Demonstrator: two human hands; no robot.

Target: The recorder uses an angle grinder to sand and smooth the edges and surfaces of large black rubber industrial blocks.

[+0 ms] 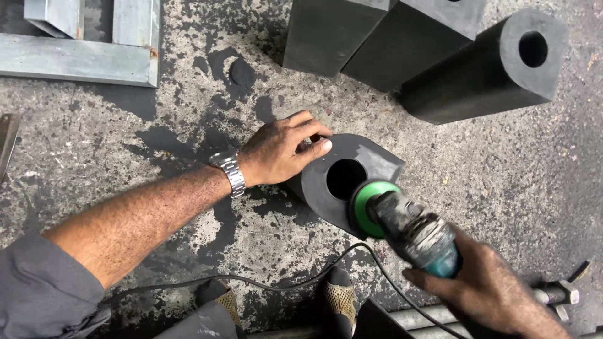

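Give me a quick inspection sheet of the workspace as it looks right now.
Surface: rough concrete floor, patched with black dust.
Job's things: black rubber block with a round hole, lying on the floor; angle grinder with green disc at its edge.
Clutter: three more black blocks behind; grey metal frame top left; steel rod with nuts bottom right.
Hands: left hand pressed on the block, fingers over its top; right hand gripping the grinder body.
Cables: black cord trailing across the floor.
Surroundings: sandalled feet at the bottom edge.
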